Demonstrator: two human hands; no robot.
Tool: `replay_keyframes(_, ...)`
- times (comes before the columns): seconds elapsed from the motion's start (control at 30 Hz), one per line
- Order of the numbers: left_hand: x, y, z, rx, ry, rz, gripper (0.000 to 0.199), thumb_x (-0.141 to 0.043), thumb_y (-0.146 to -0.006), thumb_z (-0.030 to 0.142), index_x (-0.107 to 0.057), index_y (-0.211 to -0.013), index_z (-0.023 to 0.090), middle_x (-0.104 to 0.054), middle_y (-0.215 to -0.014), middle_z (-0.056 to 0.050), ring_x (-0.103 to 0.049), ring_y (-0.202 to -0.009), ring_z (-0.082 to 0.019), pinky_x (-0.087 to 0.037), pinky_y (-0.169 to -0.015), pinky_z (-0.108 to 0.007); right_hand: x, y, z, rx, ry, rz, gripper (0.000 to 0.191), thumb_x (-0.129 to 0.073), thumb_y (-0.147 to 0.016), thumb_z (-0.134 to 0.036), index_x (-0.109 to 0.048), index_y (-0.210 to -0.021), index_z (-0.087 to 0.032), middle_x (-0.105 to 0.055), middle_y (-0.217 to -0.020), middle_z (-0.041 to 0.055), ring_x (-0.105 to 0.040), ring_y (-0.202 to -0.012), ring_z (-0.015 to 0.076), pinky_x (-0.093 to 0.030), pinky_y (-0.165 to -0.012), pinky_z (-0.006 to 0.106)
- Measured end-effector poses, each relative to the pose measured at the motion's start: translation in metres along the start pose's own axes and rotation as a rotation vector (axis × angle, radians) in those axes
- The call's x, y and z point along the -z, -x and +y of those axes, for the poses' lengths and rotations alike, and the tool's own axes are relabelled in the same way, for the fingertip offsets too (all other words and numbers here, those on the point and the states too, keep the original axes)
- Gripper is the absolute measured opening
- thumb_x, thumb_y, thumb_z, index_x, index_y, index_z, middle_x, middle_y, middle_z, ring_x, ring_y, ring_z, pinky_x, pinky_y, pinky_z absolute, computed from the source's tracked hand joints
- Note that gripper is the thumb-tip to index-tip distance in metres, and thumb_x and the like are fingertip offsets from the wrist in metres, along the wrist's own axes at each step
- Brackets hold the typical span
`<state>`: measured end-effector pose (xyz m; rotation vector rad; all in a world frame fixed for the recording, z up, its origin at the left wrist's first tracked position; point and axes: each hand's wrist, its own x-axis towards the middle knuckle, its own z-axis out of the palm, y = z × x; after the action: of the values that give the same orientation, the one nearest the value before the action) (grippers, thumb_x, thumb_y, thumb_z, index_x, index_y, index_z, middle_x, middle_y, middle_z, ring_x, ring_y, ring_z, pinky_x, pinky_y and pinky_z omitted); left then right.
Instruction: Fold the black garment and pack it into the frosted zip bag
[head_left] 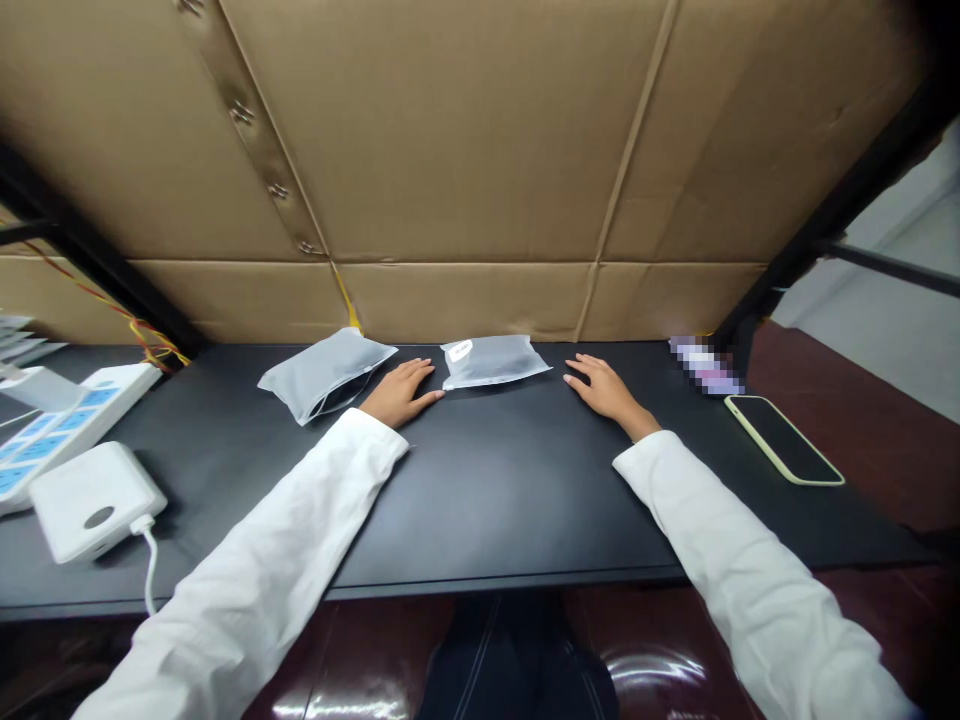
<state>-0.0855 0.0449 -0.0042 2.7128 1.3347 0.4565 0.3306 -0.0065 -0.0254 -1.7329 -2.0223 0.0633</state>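
Two frosted plastic pouches lie toward the back of the black table. The left pouch (pixel 322 368) is tilted, and its near edge gapes a little. The middle pouch (pixel 496 362) bears a small white label (pixel 460 350) at its upper left corner; what is inside cannot be made out. Between the two pouches my left hand (pixel 401 390) rests palm down with fingers stretched, its thumb tip close to the middle pouch's corner. Right of the middle pouch, a gap away from it, my right hand (pixel 606 393) lies with fingers spread. Neither hand holds anything.
A pale-cased phone (pixel 784 440) and a blurred-out item (pixel 706 365) lie at the right. At the left stand a white power strip (pixel 82 420) and a white charger box (pixel 97 500) with a cable. Cardboard (pixel 465 150) walls the back; black metal posts flank the table (pixel 517 510).
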Motion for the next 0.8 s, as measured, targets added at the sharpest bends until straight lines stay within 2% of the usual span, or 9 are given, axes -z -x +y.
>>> replay_keyframes(0.27, -0.0001, -0.0004, 0.0003, 0.0, 0.004, 0.004, 0.077, -0.034, -0.091, 0.072, -0.052, -0.137, 0.012, -0.044, -0.15, -0.017, -0.038, -0.142, -0.032, -0.029, -0.12, -0.05, -0.003, -0.0003, 0.0041, 0.008, -0.019, 0.022, 0.047, -0.05, -0.095, -0.044, -0.061, -0.134, -0.019, -0.053, -0.145, 0.0131, -0.044, -0.138, 0.0307, -0.036, -0.116, 0.052)
replay_keyframes(0.47, -0.0007, -0.0007, 0.0006, -0.003, 0.0, 0.014, 0.076, -0.034, -0.092, 0.071, -0.052, -0.136, 0.012, -0.045, -0.15, -0.017, -0.038, -0.142, -0.032, -0.03, -0.12, -0.049, -0.0012, 0.0001, 0.0017, 0.007, -0.006, 0.006, 0.049, -0.049, -0.096, -0.042, -0.06, -0.134, -0.014, -0.051, -0.145, 0.0168, -0.043, -0.139, 0.0316, -0.034, -0.117, 0.051)
replay_keyframes(0.63, -0.0011, -0.0002, -0.0003, -0.005, -0.002, 0.013, 0.074, -0.035, -0.092, 0.07, -0.051, -0.137, 0.014, -0.045, -0.151, -0.015, -0.038, -0.142, -0.031, -0.03, -0.12, -0.049, 0.0, 0.0004, 0.0001, 0.007, 0.0, 0.007, 0.049, -0.049, -0.096, -0.043, -0.06, -0.134, -0.014, -0.052, -0.145, 0.0167, -0.044, -0.139, 0.0315, -0.035, -0.116, 0.051)
replay_keyframes(0.8, -0.0007, 0.0, -0.0004, -0.005, 0.007, 0.006, 0.075, -0.035, -0.092, 0.07, -0.051, -0.137, 0.012, -0.044, -0.151, -0.017, -0.038, -0.142, -0.032, -0.029, -0.12, -0.05, -0.0001, 0.0004, 0.0003, 0.008, 0.006, 0.007, 0.049, -0.049, -0.096, -0.042, -0.06, -0.134, -0.014, -0.052, -0.145, 0.0171, -0.044, -0.138, 0.0314, -0.035, -0.116, 0.05)
